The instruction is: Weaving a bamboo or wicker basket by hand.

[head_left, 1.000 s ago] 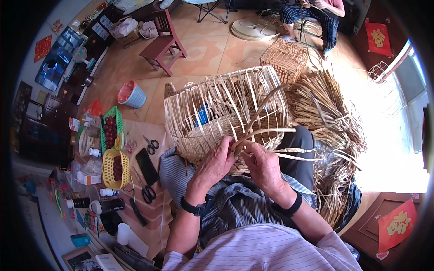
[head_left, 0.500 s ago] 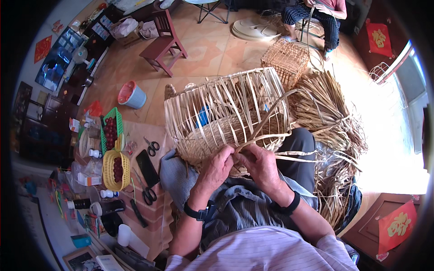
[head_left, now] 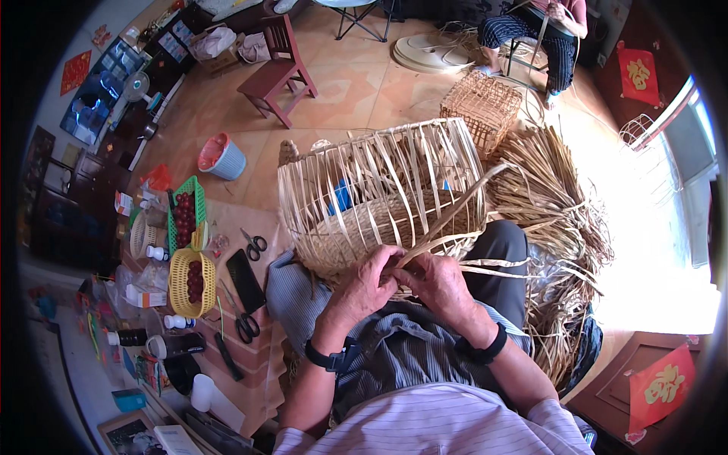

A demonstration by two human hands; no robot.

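A half-woven basket (head_left: 345,236) rests on its side across my lap, with a tight weave low down and open upright strips toward its far rim. At its near edge my left hand (head_left: 370,282) and my right hand (head_left: 438,287) meet, fingers pinched together. Between them they grip a long tan plant-fibre strip (head_left: 455,206), which slants up and right over the basket and bends over at its far end. Paler loose strips (head_left: 493,263) stick out past my right hand. The fingertips partly hide the spot being worked. Blue pieces (head_left: 340,197) show inside the basket.
Bundled dry stalks (head_left: 542,182) lie to the right, beside a wire-frame basket (head_left: 480,106). On the left are scissors (head_left: 248,327), a black tray-like object (head_left: 246,280), and yellow (head_left: 177,282) and green (head_left: 199,201) baskets of fruit. Another person (head_left: 523,42) sits at the far right.
The long strip's upper end has shifted slightly and now looks straighter above the basket. My fingers have moved a little at the edge. The other person's hand has risen.
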